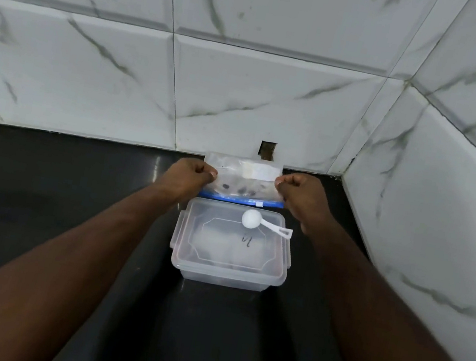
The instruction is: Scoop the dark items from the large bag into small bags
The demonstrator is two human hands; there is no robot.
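A clear zip bag (pixel 243 181) with a blue seal strip along its near edge stands at the back of the black counter, against the tiled wall. Several dark items show through its lower part. My left hand (pixel 190 174) pinches the bag's left side and my right hand (pixel 301 191) pinches its right side, both with curled fingers. A white measuring scoop (pixel 258 221) lies on the lid of a clear plastic container (pixel 211 239) just in front of the bag.
The black counter (pixel 39 194) stretches left and toward me. White marble-pattern tiled walls close the back and the right side, forming a corner at the back right. A small dark hole (pixel 267 149) sits in the wall just above the bag.
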